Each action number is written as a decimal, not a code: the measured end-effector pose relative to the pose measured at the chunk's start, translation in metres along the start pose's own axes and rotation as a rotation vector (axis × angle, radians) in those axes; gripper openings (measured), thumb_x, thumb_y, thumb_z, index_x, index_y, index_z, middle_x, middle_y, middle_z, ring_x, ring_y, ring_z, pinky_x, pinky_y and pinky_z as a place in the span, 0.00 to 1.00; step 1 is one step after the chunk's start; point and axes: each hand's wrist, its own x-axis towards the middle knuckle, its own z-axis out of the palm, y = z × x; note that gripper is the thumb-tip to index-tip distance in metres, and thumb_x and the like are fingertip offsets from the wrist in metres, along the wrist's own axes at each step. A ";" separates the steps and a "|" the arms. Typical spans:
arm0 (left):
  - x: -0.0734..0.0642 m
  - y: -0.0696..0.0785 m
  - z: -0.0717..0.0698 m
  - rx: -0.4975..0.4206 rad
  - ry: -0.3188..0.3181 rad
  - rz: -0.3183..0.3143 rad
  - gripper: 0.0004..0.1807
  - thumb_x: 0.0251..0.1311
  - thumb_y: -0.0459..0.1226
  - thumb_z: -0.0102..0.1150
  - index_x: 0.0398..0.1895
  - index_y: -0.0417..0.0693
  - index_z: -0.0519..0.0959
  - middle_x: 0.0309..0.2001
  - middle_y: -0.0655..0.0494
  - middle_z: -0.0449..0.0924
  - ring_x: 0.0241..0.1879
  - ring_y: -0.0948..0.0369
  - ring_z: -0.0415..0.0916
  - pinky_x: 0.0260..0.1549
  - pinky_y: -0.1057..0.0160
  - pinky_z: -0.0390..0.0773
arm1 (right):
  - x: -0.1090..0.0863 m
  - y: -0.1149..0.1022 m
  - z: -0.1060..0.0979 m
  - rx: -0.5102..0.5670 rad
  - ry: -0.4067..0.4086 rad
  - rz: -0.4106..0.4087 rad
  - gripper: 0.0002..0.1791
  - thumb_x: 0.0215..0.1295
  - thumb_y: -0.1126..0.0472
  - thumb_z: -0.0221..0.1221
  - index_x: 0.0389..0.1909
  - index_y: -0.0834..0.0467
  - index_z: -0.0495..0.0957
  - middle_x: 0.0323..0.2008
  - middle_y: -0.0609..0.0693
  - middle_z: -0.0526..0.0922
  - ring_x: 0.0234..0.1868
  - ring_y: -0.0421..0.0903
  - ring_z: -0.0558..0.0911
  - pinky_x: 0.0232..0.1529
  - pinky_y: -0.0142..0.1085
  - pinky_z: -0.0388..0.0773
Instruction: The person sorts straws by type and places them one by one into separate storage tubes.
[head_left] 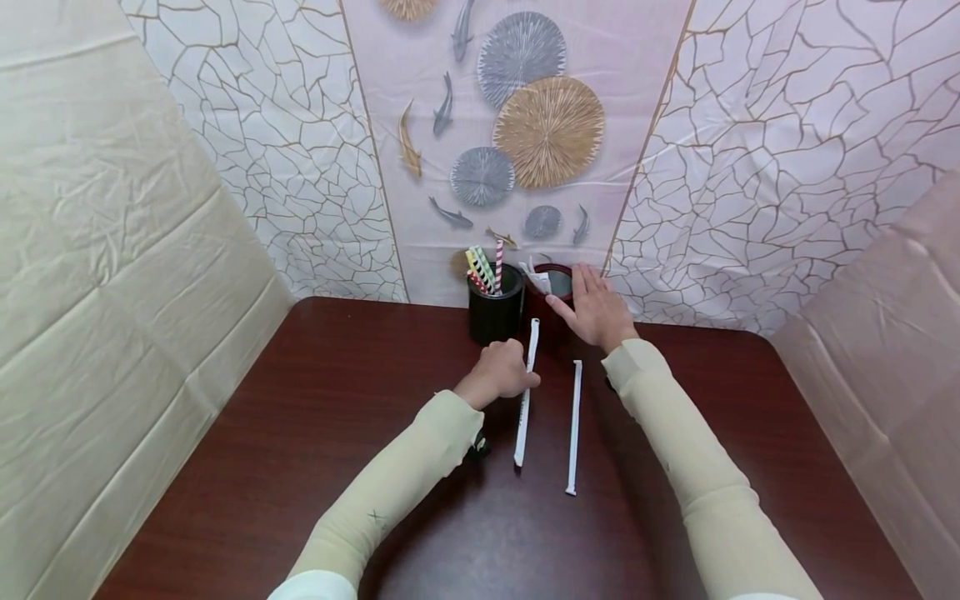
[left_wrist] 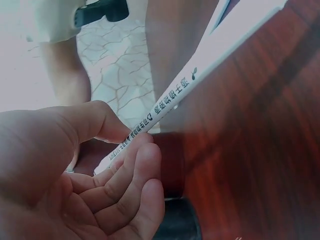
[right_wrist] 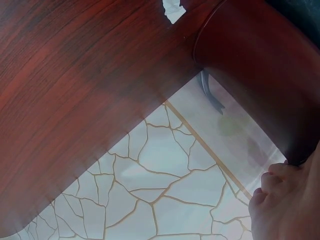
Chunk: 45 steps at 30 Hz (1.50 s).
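My left hand [head_left: 501, 369] pinches a white paper-wrapped straw [head_left: 522, 421] between thumb and fingers, above the table. Dark printing runs along its wrapper in the left wrist view. A second white wrapped straw [head_left: 574, 429] lies on the table to the right. My right hand [head_left: 598, 310] touches the rim of a dark red cup [head_left: 557, 312], fingers extended and thumb spread towards the front. White paper pieces [head_left: 538, 279] stick out of that cup. Only part of my right hand shows in the right wrist view, by the cup's [right_wrist: 260, 70] rim.
A black cup [head_left: 495, 321] with several striped paper straws [head_left: 483, 267] stands left of the red one. Both cups are near the back edge of the dark wooden table [head_left: 315, 400]. Patterned cloth [head_left: 765, 167] hangs behind, with pale cloth walls at both sides.
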 end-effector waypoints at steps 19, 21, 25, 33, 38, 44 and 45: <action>-0.017 -0.002 -0.070 0.058 0.133 0.059 0.17 0.64 0.44 0.69 0.18 0.49 0.80 0.18 0.59 0.80 0.32 0.55 0.82 0.41 0.55 0.83 | 0.001 0.000 -0.001 -0.007 0.017 0.000 0.53 0.81 0.28 0.34 0.84 0.69 0.42 0.84 0.69 0.47 0.86 0.66 0.49 0.85 0.59 0.48; -0.018 -0.001 -0.080 0.056 0.145 0.067 0.21 0.64 0.43 0.68 0.13 0.51 0.77 0.14 0.61 0.75 0.27 0.58 0.78 0.33 0.60 0.79 | 0.001 0.000 -0.001 -0.009 0.020 0.000 0.53 0.81 0.28 0.34 0.84 0.69 0.43 0.84 0.69 0.48 0.86 0.65 0.49 0.85 0.59 0.49; -0.019 0.003 -0.100 0.037 0.153 0.095 0.28 0.64 0.40 0.65 0.06 0.53 0.67 0.08 0.64 0.60 0.17 0.62 0.63 0.21 0.65 0.66 | 0.001 -0.001 -0.002 -0.005 0.035 -0.005 0.52 0.82 0.29 0.35 0.84 0.69 0.44 0.84 0.70 0.49 0.85 0.66 0.50 0.84 0.59 0.50; -0.020 0.017 -0.136 0.076 0.326 0.207 0.24 0.60 0.38 0.64 0.08 0.55 0.67 0.11 0.65 0.61 0.24 0.60 0.66 0.32 0.59 0.73 | 0.001 0.000 0.002 0.001 0.034 -0.011 0.53 0.81 0.29 0.35 0.84 0.70 0.43 0.84 0.70 0.49 0.85 0.66 0.50 0.84 0.59 0.50; -0.018 0.028 -0.154 0.036 0.486 0.307 0.16 0.60 0.35 0.63 0.17 0.50 0.72 0.18 0.62 0.68 0.25 0.60 0.66 0.31 0.61 0.72 | 0.001 0.001 0.004 0.005 0.035 -0.016 0.53 0.81 0.29 0.35 0.84 0.70 0.43 0.84 0.69 0.49 0.86 0.65 0.50 0.85 0.58 0.50; -0.014 0.039 -0.167 -0.040 0.672 0.436 0.05 0.65 0.35 0.63 0.34 0.43 0.82 0.30 0.52 0.88 0.31 0.57 0.84 0.39 0.58 0.82 | 0.002 0.001 0.004 -0.002 0.034 -0.014 0.53 0.81 0.28 0.35 0.84 0.70 0.43 0.84 0.70 0.49 0.85 0.65 0.50 0.85 0.59 0.50; -0.013 0.040 -0.168 -0.048 0.690 0.459 0.05 0.66 0.35 0.62 0.34 0.42 0.82 0.31 0.52 0.89 0.32 0.57 0.85 0.39 0.58 0.82 | 0.002 0.001 0.004 -0.002 0.031 -0.013 0.54 0.81 0.28 0.35 0.84 0.70 0.43 0.84 0.70 0.49 0.85 0.65 0.50 0.85 0.59 0.49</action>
